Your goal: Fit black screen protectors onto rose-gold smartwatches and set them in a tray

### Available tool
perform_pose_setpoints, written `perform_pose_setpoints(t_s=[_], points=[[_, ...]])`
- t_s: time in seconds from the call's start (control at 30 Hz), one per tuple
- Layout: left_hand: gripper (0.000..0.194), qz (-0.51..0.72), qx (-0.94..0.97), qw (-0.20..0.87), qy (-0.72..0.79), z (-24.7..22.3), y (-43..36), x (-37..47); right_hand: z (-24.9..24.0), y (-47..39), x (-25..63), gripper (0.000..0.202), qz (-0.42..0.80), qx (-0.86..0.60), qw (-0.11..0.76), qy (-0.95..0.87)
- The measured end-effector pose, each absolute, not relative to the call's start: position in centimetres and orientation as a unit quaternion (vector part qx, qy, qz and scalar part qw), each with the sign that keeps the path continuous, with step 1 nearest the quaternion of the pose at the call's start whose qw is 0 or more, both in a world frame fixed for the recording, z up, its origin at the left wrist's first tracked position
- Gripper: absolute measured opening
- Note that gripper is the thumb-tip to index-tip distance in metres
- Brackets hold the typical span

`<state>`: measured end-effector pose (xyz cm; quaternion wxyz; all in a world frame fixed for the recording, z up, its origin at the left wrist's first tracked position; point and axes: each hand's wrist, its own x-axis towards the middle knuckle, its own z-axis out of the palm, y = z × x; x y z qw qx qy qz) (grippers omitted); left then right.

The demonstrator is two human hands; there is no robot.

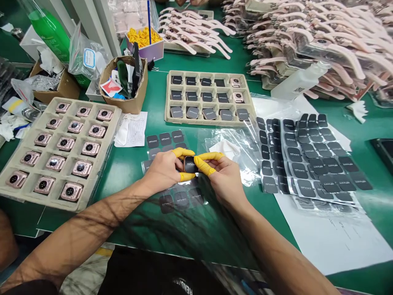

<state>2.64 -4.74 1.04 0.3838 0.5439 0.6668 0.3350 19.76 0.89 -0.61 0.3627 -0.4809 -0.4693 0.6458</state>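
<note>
On my feed, the tray of watches (pixel 107 137) sits near the left forearm (pixel 107 215), so a careless sweep could jar it. The left hand (pixel 166 168) pinches the dark-faced watch (pixel 190 164) top and bottom above a sheet of black squares (pixel 181 198), and a loose grip could drop it; the right hand (pixel 222 174), fingertips gathered on its right corner, could skew the face by pressing unevenly.

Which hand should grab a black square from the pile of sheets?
Probably the right hand: it's nearer the pile of sheets, while the left hand sits farther away, holding the watch piece.
</note>
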Motion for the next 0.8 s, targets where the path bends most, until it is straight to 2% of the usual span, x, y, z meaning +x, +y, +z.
perform_pose_setpoints(t_s=[0.23, 0.33, 0.4, 0.47, 0.57, 0.67, 0.73, 0.8], points=[[0.05, 0.327, 0.54, 0.389, 0.671, 1.2, -4.6, 2.6, -0.9, 0.6, 19.6, 0.048, 0.624, -0.484, 0.356, -0.5], [0.05, 0.34, 0.522, 0.404, 0.67, 0.9, -4.7, 2.7, -1.5, 0.5, 19.7, 0.049, 0.595, -0.502, 0.391, -0.491], [0.053, 0.396, 0.47, 0.451, 0.648, 0.8, -4.8, 2.5, -1.9, 0.5, 19.9, 0.039, 0.547, -0.504, 0.421, -0.52], [0.059, 0.502, 0.375, 0.499, 0.598, 0.9, -4.8, 2.1, -2.1, 0.4, 20.0, 0.03, 0.475, -0.458, 0.416, -0.626], [0.063, 0.611, 0.3, 0.475, 0.558, 1.8, -3.0, 1.0, -2.3, 0.3, 19.7, 0.025, 0.34, -0.32, 0.32, -0.824], [0.062, 0.522, 0.457, 0.372, 0.616, 3.0, 2.5, 0.9, -2.7, 0.1, 19.1, 0.031, 0.27, -0.243, 0.25, -0.898], [0.058, 0.407, 0.592, 0.263, 0.644, 3.6, 8.3, 1.7, -3.2, 0.0, 18.9, 0.037, 0.261, -0.23, 0.255, -0.902], [0.057, 0.31, 0.655, 0.204, 0.659, 4.0, 14.9, 2.8, -3.6, 0.0, 18.9, 0.043, 0.256, -0.227, 0.272, -0.899]])
